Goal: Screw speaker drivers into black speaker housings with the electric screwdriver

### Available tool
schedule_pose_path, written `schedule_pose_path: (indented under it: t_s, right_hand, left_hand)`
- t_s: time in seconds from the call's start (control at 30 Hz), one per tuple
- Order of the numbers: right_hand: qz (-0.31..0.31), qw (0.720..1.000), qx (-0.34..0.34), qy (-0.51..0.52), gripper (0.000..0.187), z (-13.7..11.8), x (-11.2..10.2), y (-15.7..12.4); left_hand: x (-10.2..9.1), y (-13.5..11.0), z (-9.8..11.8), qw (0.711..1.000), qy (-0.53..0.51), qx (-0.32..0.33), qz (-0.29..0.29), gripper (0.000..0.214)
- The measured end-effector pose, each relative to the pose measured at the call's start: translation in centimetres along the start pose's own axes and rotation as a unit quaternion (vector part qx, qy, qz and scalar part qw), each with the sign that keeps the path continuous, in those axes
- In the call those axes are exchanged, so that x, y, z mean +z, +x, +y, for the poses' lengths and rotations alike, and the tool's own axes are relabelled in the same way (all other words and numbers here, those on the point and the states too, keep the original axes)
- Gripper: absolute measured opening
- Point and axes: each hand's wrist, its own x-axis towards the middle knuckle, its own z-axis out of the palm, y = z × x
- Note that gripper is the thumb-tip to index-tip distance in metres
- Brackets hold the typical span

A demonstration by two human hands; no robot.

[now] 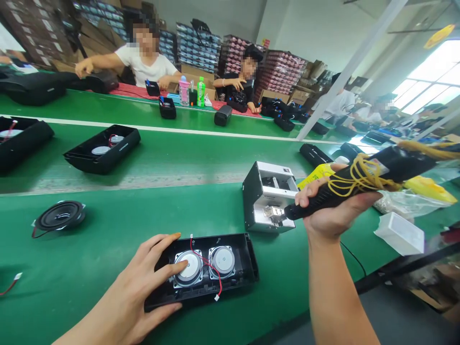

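My left hand (143,282) steadies a black speaker housing (247,258) lying on the green bench. Its thumb is along the near side, another finger reaches the far edge, and one fingertip rests on the left speaker driver (189,268). A second driver (222,260) sits beside it, and red wires (206,261) with white plugs cross between them. Gripped in my right hand (330,215) is a black electric screwdriver (323,194) with yellow cord wound round it. Its tip is at the front outlet of a silver and black screw feeder (270,199); the bit's end is hidden there.
A loose speaker driver (60,215) lies at left. Open housings (104,148) stand on the belt (187,153) beyond. Right of the feeder are a white box (400,234) and plastic bags (409,201). Co-workers (149,64) sit across the line.
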Motion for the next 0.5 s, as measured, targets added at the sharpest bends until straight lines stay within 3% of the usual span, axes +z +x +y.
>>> schedule_pose_path:
  t_s: [0.5]
  right_hand:
    - [-0.047,0.999,0.017,0.0,0.075,-1.1,-0.5,-0.8]
  left_hand:
    - [-0.5,-1.7,-0.7,0.999,-0.005,-0.017,-0.033,0.055]
